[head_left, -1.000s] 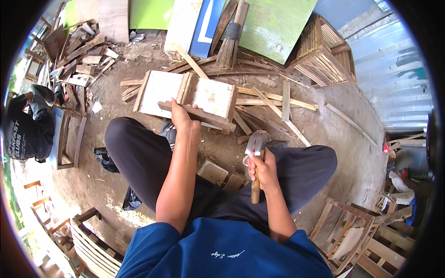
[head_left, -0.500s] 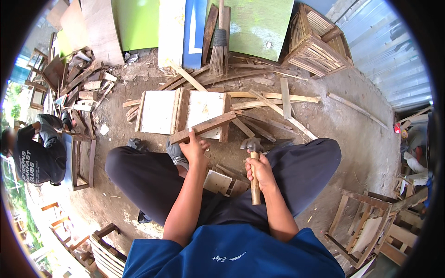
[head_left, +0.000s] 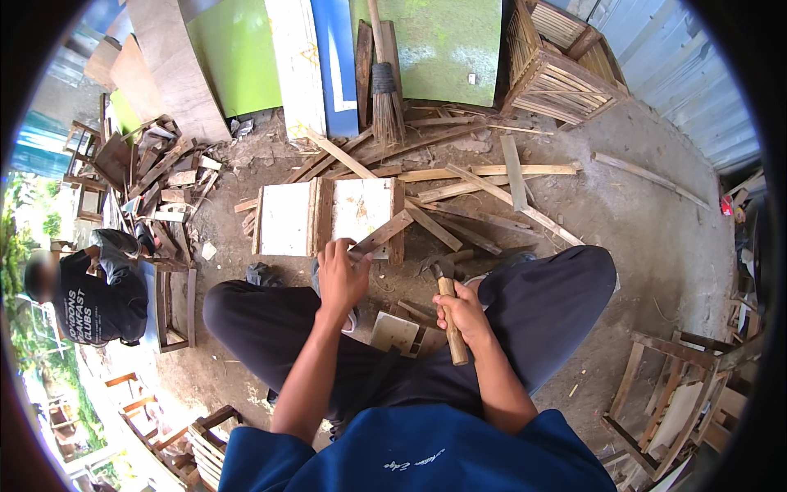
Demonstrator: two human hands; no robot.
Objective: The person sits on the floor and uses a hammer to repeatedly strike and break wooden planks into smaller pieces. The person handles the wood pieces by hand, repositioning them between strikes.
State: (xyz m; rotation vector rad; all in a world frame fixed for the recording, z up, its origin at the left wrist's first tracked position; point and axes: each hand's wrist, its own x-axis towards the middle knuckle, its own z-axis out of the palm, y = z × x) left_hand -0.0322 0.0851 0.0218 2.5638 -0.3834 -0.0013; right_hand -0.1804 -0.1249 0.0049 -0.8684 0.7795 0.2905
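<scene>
My left hand (head_left: 343, 279) grips the near end of a short wooden board (head_left: 384, 233), its fingers round the edge. The board slants away to the right, its far end over a white-panelled wooden frame (head_left: 361, 207) on the ground. In my right hand (head_left: 464, 312) is a hammer (head_left: 457, 348), held by its pale wooden handle. The dark hammer head points away from me, above the ground between my knees. Below, between my legs, lies a small pale wooden piece (head_left: 394, 332).
Loose wood strips (head_left: 484, 185) and a stick broom (head_left: 385, 102) lie or lean ahead. A scrap pile (head_left: 168, 168) stands far left, near a seated person (head_left: 90, 299). A slatted wooden piece (head_left: 566, 66) is far right; a wooden frame (head_left: 668, 394) is near right.
The board in my left hand has turned and dropped, its near end now closer to me. The hammer stays in my right hand, slightly lower. The whole view has shifted a little.
</scene>
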